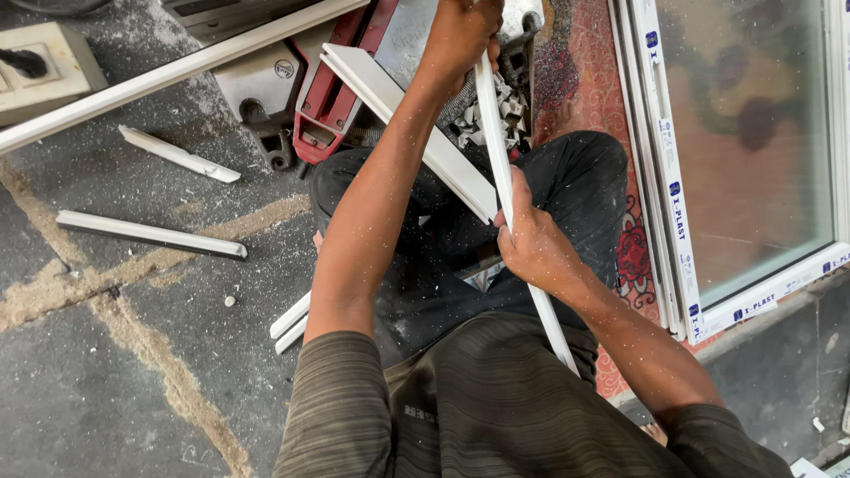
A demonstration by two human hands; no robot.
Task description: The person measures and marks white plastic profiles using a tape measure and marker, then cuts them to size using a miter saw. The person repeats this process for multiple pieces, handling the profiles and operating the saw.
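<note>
Two hands grip one thin white strip [498,168] over the lap, left hand [462,35] with fingers clamped high, right hand [531,241] wrapped lower, steadying it beside a wider white profile [416,128] near the red saw [332,97].

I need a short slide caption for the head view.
Both hands, left and right, grip a white plastic strip beside a window frame.

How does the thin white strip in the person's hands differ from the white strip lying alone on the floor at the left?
The held strip is lifted, runs nearly straight away from the person, and is gripped by the left hand and right hand. The floor strip lies flat, untouched, almost crosswise on the sawdust-covered floor. The floor strip also looks shorter. Both are white profile pieces.
</note>
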